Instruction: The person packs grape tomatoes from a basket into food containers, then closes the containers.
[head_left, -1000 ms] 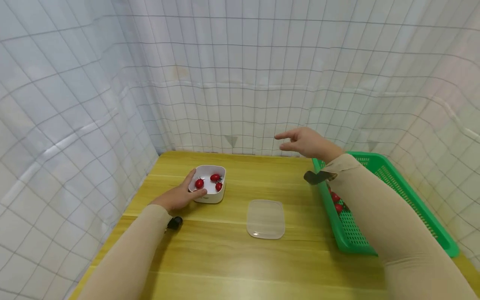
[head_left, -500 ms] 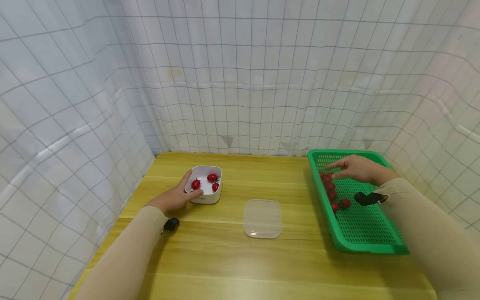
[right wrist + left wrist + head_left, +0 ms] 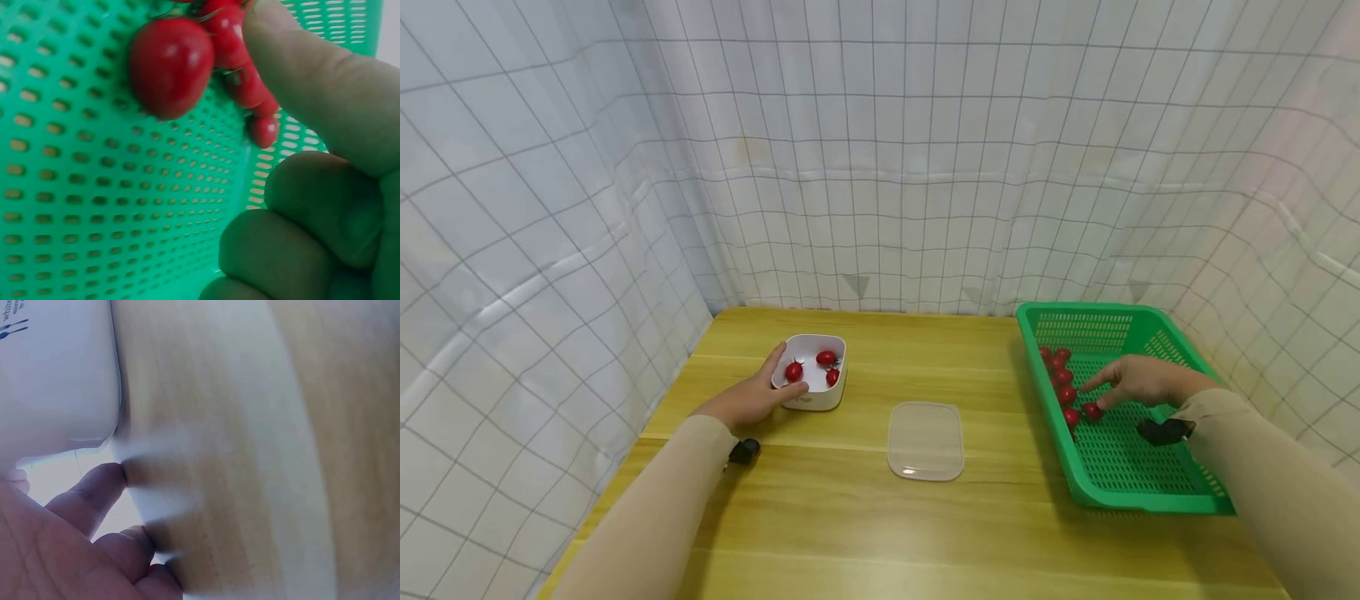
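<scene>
My left hand [image 3: 752, 397] holds a white square container [image 3: 808, 399] by its left side, thumb over the near rim. Inside the container are red cherry tomatoes [image 3: 793, 372], some with green stems. In the left wrist view, several fingertips [image 3: 106, 481] rest near the table beside the container's wall. My right hand [image 3: 1142, 381] is inside the green basket [image 3: 1082, 492], index finger extended and thumb close above a single cherry tomato [image 3: 1093, 411]. The right wrist view shows this cherry tomato [image 3: 170, 67] with no finger wrapped round it; the other fingers [image 3: 269, 250] are curled.
Several more cherry tomatoes [image 3: 1064, 377] lie along the basket's left wall. A clear square lid [image 3: 925, 442] lies flat on the wooden table [image 3: 865, 525] between container and basket. Behind the table hangs a white gridded curtain [image 3: 910, 167].
My right hand has moved from above the table, right and down into the basket, then lower toward the single cherry tomato. The left hand has kept its hold on the container.
</scene>
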Demonstrator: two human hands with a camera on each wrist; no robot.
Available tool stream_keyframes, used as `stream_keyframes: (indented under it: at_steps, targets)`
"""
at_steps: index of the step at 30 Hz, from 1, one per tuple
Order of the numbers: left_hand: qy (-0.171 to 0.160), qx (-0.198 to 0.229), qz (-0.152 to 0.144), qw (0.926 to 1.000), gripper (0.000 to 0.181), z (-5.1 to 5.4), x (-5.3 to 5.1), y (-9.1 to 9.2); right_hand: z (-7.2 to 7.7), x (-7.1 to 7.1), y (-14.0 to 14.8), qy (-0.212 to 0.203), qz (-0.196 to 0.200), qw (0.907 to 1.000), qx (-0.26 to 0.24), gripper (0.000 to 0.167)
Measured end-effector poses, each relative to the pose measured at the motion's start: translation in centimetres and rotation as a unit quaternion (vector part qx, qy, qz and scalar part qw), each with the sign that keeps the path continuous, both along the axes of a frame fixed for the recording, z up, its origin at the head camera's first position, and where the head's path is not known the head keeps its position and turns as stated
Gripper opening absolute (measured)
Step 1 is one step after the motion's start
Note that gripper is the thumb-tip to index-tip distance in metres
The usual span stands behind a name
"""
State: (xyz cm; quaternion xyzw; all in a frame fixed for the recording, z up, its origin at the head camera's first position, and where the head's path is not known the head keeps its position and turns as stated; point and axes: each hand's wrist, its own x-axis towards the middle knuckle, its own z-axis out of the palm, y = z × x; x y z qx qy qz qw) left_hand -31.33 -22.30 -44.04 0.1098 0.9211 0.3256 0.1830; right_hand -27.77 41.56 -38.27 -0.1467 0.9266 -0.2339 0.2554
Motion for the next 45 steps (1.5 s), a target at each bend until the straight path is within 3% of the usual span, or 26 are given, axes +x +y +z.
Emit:
stream_keyframes:
  at_steps: [19, 35, 45]
  targets:
    - [-0.002, 0.006, 0.0, 1.0, 0.105, -0.1, -0.1, 0.0, -2.3, 0.0, 0.8, -0.007, 0.001, 0.9999, -0.01, 0.042]
    - [0.002, -0.004, 0.001, 1.0, 0.104, 0.2, 0.3, 0.0, -2.9, -0.1, 1.0, -0.006, -0.004, 0.9999, -0.01, 0.047]
    - [0.0, 0.001, 0.0, 1.0, 0.104, 0.2, 0.2, 0.1, -3.2, 0.2, 1.1, -0.03, -0.018, 0.9992, -0.016, 0.055]
